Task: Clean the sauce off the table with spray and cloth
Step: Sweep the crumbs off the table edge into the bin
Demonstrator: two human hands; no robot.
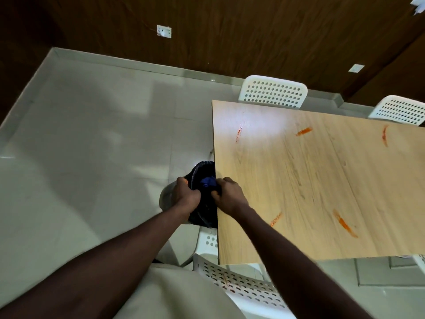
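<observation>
A light wooden table (pixel 322 180) fills the right half of the head view. Several orange-red sauce smears lie on it, among them one near the far left corner (pixel 239 133), one at the back (pixel 303 131) and a long one near the front (pixel 345 223). At the table's left edge my left hand (pixel 185 194) and my right hand (pixel 226 196) are both closed on a bunched dark blue cloth (pixel 208 181). They hold it over a bin lined with a black bag (pixel 202 168). No spray bottle is in view.
White perforated chairs stand behind the table (pixel 272 92), at the back right (pixel 400 110) and close in front of me (pixel 241 288). Pale floor tiles (pixel 92 146) spread to the left. A dark wood-panelled wall (pixel 230 31) runs along the back.
</observation>
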